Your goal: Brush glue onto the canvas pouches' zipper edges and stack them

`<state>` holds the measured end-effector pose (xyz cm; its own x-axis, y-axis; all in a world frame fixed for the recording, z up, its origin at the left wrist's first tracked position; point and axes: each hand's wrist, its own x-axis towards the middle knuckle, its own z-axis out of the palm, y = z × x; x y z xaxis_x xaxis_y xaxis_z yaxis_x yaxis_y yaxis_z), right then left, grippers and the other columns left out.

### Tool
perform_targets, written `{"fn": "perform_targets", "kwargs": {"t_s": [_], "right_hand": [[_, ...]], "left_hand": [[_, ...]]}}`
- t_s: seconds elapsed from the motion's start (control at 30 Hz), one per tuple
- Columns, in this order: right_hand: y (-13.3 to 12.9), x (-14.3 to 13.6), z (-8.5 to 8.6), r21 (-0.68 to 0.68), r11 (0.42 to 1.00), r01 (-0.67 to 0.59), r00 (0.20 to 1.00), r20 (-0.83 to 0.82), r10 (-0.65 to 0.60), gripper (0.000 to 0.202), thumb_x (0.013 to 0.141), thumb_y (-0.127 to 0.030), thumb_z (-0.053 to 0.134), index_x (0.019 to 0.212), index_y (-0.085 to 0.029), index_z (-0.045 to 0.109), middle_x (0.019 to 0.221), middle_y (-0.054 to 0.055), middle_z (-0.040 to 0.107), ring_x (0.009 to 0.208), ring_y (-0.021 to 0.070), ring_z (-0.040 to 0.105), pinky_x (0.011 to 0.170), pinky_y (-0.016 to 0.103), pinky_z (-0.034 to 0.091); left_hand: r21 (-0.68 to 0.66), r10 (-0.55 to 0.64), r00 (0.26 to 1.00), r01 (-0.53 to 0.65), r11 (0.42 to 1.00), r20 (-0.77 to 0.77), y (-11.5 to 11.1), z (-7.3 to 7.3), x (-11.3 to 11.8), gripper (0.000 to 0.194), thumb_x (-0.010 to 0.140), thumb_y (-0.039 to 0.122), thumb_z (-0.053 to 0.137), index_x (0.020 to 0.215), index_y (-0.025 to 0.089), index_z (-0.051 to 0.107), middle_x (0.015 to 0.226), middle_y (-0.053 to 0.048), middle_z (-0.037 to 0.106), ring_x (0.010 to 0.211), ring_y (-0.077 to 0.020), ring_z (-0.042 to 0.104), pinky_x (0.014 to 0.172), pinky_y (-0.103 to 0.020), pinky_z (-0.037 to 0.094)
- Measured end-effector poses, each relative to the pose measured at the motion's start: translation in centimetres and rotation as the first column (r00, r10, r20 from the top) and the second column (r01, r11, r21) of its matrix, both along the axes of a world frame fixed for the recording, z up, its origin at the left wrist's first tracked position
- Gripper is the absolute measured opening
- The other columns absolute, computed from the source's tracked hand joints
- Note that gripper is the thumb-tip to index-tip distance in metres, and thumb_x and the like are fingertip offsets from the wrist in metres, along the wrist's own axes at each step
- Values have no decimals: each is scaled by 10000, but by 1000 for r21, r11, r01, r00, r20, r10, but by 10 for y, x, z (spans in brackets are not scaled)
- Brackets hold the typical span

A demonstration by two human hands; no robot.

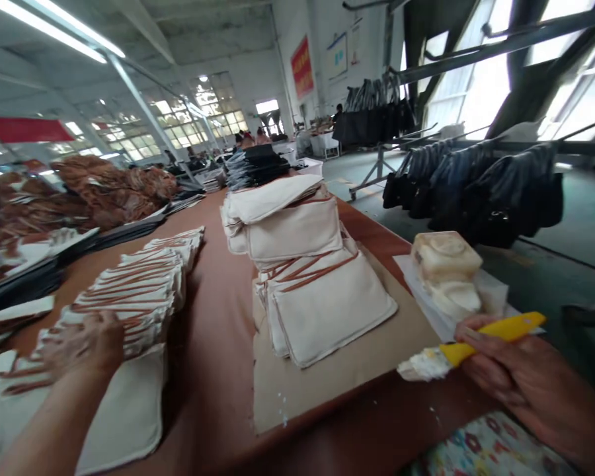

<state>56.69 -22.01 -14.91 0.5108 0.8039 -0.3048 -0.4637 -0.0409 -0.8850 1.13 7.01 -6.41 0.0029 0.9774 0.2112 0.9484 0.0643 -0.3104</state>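
Left hand point(85, 344), panels point(146, 287) seemingly beneath.

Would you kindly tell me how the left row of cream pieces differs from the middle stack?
The left row shows mostly narrow overlapping edges, while the middle stack shows mostly broad faces. The left hand lies on the row; no hand touches the stack. Both show cream material and brown strips.

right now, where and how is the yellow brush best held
Best take the yellow brush by its handle, coming from the right, where the right hand has it: the handle slants up rightward, while the white-coated bristles point left and would likely smear the fingers.
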Motion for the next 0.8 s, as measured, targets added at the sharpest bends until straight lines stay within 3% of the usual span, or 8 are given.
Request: {"fn": "perform_targets", "kwargs": {"t_s": [0.07,0.1,0.2,0.27,0.37,0.53,0.67,0.8], "right_hand": [[-3,10,6,19,1000,-8,997,-82,10,360,747,-424,844,649,-197,582,436,-40,349,366,66,273,353,190,214],[-5,15,8,54,999,-2,995,-100,7,344,764,-406,835,662,-194,584,438,-45,351,367,61,268,361,190,211],[-11,26,10,144,990,0,992,-127,18,277,812,-369,803,730,-197,602,446,-58,365,367,60,262,369,195,202],[-19,34,12,172,985,25,993,-118,-5,263,814,-368,801,762,-197,608,447,-64,369,366,61,266,370,194,202],[-36,53,13,179,981,72,995,-85,-57,262,812,-377,803,804,-194,616,451,-69,375,369,61,282,373,188,211],[-60,86,5,214,970,119,990,-99,-100,237,837,-358,783,842,-179,626,455,-70,388,368,55,285,370,189,210],[-63,94,-5,245,958,147,983,-144,-114,216,841,-335,777,875,-187,623,437,-79,391,358,58,282,370,198,229],[-58,94,-7,286,947,145,982,-162,-101,211,860,-331,760,868,-190,604,432,-85,394,344,50,284,373,196,219]], "left_hand": [[130,-79,991,93,987,-109,4,5,67,337,925,326,300,1110,295,581,1077,-43,694,1046,-292,610,894,-490,490],[81,-213,972,221,972,-94,3,4,109,351,951,323,290,1145,279,580,1130,-57,678,997,-267,627,853,-420,502],[10,-555,824,558,830,112,-10,-16,246,322,982,334,353,1105,252,638,1220,-83,644,987,-230,640,815,-325,479],[-82,-618,759,643,761,205,-20,-38,326,288,981,357,407,1015,243,669,1120,-90,667,1034,-245,631,845,-326,464],[-67,-597,767,626,777,236,-27,-69,406,291,965,398,466,1114,231,653,1136,-119,659,1074,-277,621,868,-358,465],[-33,-498,827,523,852,260,-17,-88,456,360,911,441,551,1110,158,654,1198,-218,625,1167,-383,567,894,-454,466],[-58,-479,820,520,852,312,-15,-83,468,348,860,410,620,1113,174,653,1229,-206,622,1109,-342,614,864,-407,472],[-139,-481,774,575,806,412,-28,-72,468,249,836,411,634,935,191,699,962,-108,716,910,-270,672,743,-327,472]]}}
